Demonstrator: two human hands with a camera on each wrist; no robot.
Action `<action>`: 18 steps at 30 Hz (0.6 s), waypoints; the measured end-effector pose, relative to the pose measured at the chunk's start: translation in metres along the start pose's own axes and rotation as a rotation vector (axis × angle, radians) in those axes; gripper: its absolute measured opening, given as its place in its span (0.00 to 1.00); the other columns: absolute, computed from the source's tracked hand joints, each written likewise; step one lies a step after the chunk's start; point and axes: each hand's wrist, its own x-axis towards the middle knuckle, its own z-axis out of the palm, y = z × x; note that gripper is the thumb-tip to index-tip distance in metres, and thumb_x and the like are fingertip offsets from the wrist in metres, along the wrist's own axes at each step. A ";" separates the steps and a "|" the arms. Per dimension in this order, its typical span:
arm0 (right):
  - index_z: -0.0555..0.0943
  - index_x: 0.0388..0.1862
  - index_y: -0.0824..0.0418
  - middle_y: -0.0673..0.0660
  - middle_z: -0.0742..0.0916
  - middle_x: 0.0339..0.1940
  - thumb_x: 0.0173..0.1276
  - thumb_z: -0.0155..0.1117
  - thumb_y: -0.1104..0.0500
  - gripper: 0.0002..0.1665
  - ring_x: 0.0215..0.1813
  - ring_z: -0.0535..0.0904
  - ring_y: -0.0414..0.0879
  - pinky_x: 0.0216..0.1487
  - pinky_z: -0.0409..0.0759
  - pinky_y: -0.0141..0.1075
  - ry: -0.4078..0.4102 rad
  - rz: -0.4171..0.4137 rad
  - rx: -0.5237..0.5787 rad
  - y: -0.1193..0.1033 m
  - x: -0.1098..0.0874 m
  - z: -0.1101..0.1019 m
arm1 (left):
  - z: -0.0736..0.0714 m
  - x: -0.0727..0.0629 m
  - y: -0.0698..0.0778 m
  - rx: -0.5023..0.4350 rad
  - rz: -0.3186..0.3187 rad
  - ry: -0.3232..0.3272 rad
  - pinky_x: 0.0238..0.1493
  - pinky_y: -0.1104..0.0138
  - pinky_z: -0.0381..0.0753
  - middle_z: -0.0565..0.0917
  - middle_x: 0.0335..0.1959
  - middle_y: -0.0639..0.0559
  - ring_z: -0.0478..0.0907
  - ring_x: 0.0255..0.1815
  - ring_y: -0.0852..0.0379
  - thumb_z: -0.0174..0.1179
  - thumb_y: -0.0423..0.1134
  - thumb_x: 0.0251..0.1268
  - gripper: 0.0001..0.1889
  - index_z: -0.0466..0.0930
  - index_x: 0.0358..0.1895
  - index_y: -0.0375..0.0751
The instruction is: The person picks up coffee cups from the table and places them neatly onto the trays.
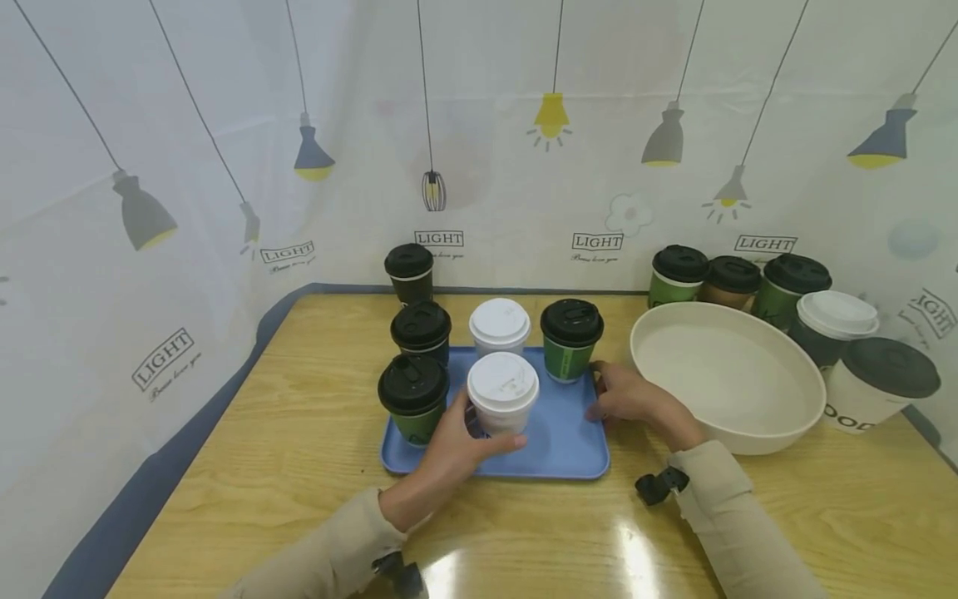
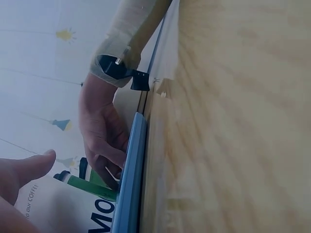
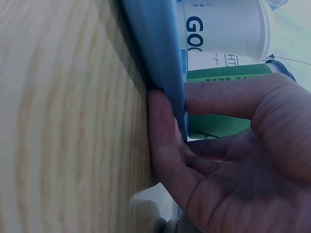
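Note:
A blue tray point(image 1: 565, 441) bears several lidded paper cups. In the head view, my left hand point(image 1: 458, 445) is around the near side of the front white cup point(image 1: 503, 391), fingers at its left, thumb stretched straight across its front. The left wrist view shows that thumb point(image 2: 36, 167) apart from the cup wall. My right hand point(image 1: 632, 395) pinches the tray's right edge, one finger point(image 3: 163, 126) under the rim and the thumb above. Close to it stands a green cup point(image 1: 570, 341) with a black lid. Another white cup point(image 1: 500, 324) is behind the front one.
On the tray's left are a green cup point(image 1: 412, 399) and a dark cup point(image 1: 422, 329), both black-lidded. Behind them stands another dark cup point(image 1: 412, 274). A large cream bowl point(image 1: 726, 374) lies to the right, with several lidded cups point(image 1: 834, 320) along its far side.

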 end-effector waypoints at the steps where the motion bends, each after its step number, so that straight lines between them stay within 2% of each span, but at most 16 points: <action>1: 0.52 0.79 0.79 0.75 0.82 0.57 0.61 0.73 0.64 0.56 0.40 0.86 0.51 0.41 0.89 0.41 -0.001 0.003 -0.004 0.000 0.000 0.000 | -0.002 -0.003 0.001 0.003 -0.019 -0.005 0.84 0.47 0.58 0.67 0.78 0.48 0.61 0.82 0.45 0.80 0.44 0.54 0.54 0.54 0.82 0.52; 5: 0.52 0.79 0.79 0.75 0.82 0.57 0.61 0.73 0.64 0.55 0.40 0.86 0.51 0.42 0.89 0.41 0.004 0.021 -0.011 0.000 0.002 0.000 | -0.008 -0.014 0.005 0.022 -0.071 -0.017 0.85 0.48 0.54 0.57 0.84 0.47 0.51 0.86 0.44 0.77 0.49 0.58 0.54 0.52 0.84 0.49; 10: 0.52 0.79 0.79 0.76 0.82 0.57 0.61 0.73 0.64 0.56 0.42 0.86 0.52 0.42 0.90 0.42 0.006 0.021 -0.020 0.001 0.002 -0.001 | -0.017 -0.031 0.013 0.005 -0.052 -0.042 0.85 0.48 0.53 0.55 0.85 0.42 0.51 0.86 0.42 0.75 0.50 0.61 0.53 0.52 0.83 0.40; 12: 0.51 0.79 0.79 0.76 0.81 0.57 0.61 0.73 0.64 0.56 0.42 0.86 0.52 0.42 0.90 0.42 0.004 0.020 -0.015 0.001 0.002 0.000 | -0.021 -0.040 0.017 0.012 -0.052 -0.044 0.84 0.48 0.56 0.57 0.84 0.42 0.53 0.85 0.41 0.74 0.51 0.62 0.51 0.54 0.82 0.39; 15: 0.51 0.79 0.79 0.76 0.81 0.58 0.61 0.73 0.64 0.56 0.41 0.86 0.52 0.42 0.90 0.42 0.002 0.020 -0.006 0.000 0.002 0.001 | -0.027 -0.052 0.022 0.032 -0.034 -0.052 0.82 0.47 0.61 0.64 0.81 0.41 0.59 0.82 0.39 0.71 0.51 0.66 0.43 0.62 0.79 0.38; 18: 0.51 0.79 0.79 0.75 0.81 0.57 0.61 0.73 0.65 0.56 0.41 0.86 0.52 0.41 0.90 0.42 0.002 0.020 -0.007 0.000 0.002 0.000 | -0.037 -0.059 0.026 0.043 0.042 -0.117 0.77 0.50 0.71 0.75 0.73 0.41 0.70 0.76 0.39 0.66 0.47 0.72 0.29 0.74 0.71 0.39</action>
